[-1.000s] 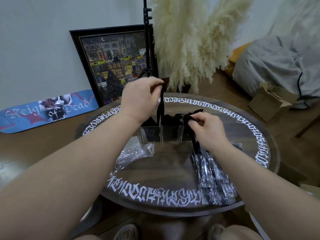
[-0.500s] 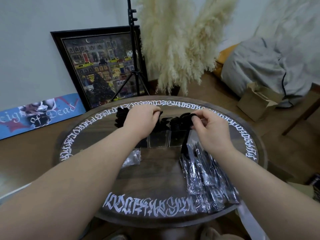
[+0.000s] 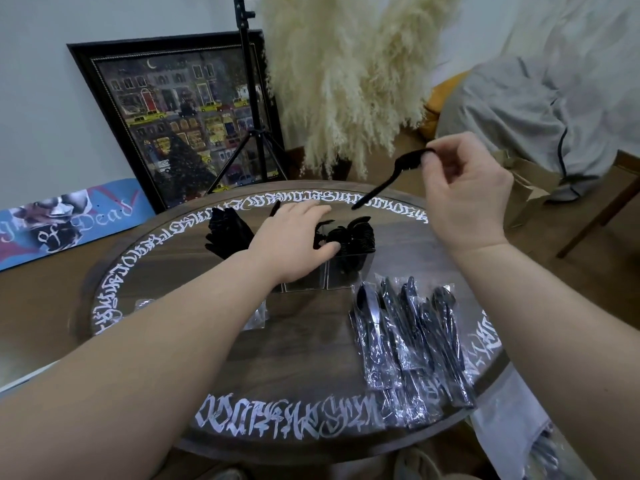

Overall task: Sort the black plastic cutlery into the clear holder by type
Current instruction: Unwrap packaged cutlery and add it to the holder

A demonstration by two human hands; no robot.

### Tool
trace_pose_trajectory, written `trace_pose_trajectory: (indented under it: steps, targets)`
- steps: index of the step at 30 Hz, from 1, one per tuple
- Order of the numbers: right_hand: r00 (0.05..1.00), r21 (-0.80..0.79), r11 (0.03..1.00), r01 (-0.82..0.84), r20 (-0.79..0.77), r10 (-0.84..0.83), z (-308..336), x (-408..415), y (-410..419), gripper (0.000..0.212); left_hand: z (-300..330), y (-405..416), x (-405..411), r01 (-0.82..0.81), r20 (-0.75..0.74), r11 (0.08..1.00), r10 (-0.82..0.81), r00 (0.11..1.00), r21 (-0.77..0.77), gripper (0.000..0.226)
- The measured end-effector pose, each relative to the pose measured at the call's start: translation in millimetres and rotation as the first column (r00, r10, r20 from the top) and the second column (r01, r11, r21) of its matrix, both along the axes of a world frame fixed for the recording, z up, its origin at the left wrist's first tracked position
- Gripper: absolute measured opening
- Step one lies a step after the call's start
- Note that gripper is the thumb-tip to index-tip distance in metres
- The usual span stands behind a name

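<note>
Above the clear holder (image 3: 341,268), the right hand (image 3: 464,195) pinches 1 spoon (image 3: 391,176) loosely enough to drop, left hand (image 3: 294,240) fingers spread flat.

My right hand (image 3: 464,199) is up in the air and pinches a black spoon (image 3: 388,178) by its bowl end, and the handle points down toward my left. My left hand (image 3: 294,244) lies flat with straight fingers on top of the clear holder (image 3: 346,271). Under my right arm lie wrapped cutlery packs (image 3: 408,344) on the round table (image 3: 277,375).
</note>
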State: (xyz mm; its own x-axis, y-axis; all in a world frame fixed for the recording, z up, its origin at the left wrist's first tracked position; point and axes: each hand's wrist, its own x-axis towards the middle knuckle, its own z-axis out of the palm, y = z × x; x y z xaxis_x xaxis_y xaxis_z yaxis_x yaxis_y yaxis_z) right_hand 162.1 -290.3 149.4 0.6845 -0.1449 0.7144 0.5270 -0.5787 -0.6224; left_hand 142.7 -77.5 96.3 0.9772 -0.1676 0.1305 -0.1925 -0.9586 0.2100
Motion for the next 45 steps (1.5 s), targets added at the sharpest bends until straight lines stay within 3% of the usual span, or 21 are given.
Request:
trace_pose_trajectory:
  steps: [3, 6, 15, 24, 32, 41, 45]
  targets:
    - [0.999, -0.085, 0.996, 0.038, 0.001, -0.038, -0.8, 13.0, 0.8, 0.011, -2.6, -2.2, 1.3, 0.022, -0.049, 1.0, -0.021, 0.999, 0.01, 0.074]
    - [0.991, -0.2, 0.979, 0.035, -0.122, -0.061, -15.6, 26.2, 2.0, 0.013, -6.9, -2.1, -2.2, 0.014, -0.112, 0.999, -0.017, 0.994, -0.034, 0.077]
    - [0.964, -0.34, 0.934, -0.113, -0.265, 0.02, -39.9, 19.2, 8.3, 0.012, -14.4, -0.4, -5.8, 0.004, -0.068, 0.996, -0.01, 0.998, -0.091, 0.078]
    - [0.79, -0.395, 0.854, -0.338, -0.612, 0.029, -62.5, 21.7, 18.7, 0.035, -19.0, 1.6, -3.1, 0.037, -0.037, 0.998, -0.039, 0.999, -0.052, 0.066]
    - [0.806, -0.334, 0.893, -0.302, -0.59, 0.051, -62.1, 3.5, 8.8, 0.039, -13.0, 2.2, -14.0, 0.057, 0.01, 0.997, -0.056, 0.998, -0.042, 0.066]
    - [0.827, -0.252, 0.931, -0.263, -0.556, 0.083, -55.1, -62.8, -6.0, 0.033, -17.3, -13.8, -69.9, 0.05, 0.242, 0.997, -0.034, 0.97, -0.062, 0.056]
    - [0.802, -0.248, 0.931, -0.268, -0.592, 0.073, -71.4, -88.8, -17.8, 0.029, -37.9, -27.2, -100.2, 0.033, 0.162, 0.996, -0.018, 0.987, -0.089, 0.055]
